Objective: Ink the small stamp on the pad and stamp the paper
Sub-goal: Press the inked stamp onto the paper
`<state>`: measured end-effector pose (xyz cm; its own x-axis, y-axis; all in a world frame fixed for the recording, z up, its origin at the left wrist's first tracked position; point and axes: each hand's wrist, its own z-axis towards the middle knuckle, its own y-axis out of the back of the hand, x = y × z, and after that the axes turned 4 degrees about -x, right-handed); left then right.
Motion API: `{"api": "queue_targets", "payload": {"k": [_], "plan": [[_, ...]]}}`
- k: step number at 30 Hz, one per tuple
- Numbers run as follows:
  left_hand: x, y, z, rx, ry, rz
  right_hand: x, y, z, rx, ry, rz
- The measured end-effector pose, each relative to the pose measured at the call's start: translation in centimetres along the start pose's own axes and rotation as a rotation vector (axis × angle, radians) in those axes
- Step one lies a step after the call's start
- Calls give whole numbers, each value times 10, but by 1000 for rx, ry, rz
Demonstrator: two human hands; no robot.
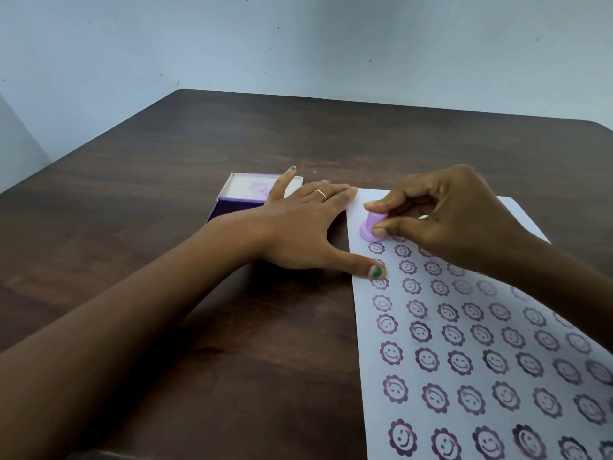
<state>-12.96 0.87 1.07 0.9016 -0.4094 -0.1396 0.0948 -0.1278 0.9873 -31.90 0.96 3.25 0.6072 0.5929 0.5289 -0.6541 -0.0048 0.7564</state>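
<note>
A small lilac stamp (371,229) stands upright, face down on the white paper (464,343), near the sheet's far left corner. My right hand (444,210) pinches the stamp's top between thumb and fingers. The paper carries several rows of purple smiling-flower prints. My left hand (305,227) lies flat, fingers spread; its thumb and fingertips press on the paper's left edge. The purple ink pad (245,190) sits open just beyond my left hand, partly hidden by it.
A dark wooden table (166,260) holds everything. A pale blue wall (298,44) rises behind the table's far edge. The paper runs off the right and bottom of the view.
</note>
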Motion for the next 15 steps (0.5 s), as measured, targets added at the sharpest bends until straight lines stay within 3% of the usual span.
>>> {"api": "queue_targets", "payload": {"k": [15], "plan": [[0,2,0,9,7,-21,0,-3,-2,-42,-30,43]]}}
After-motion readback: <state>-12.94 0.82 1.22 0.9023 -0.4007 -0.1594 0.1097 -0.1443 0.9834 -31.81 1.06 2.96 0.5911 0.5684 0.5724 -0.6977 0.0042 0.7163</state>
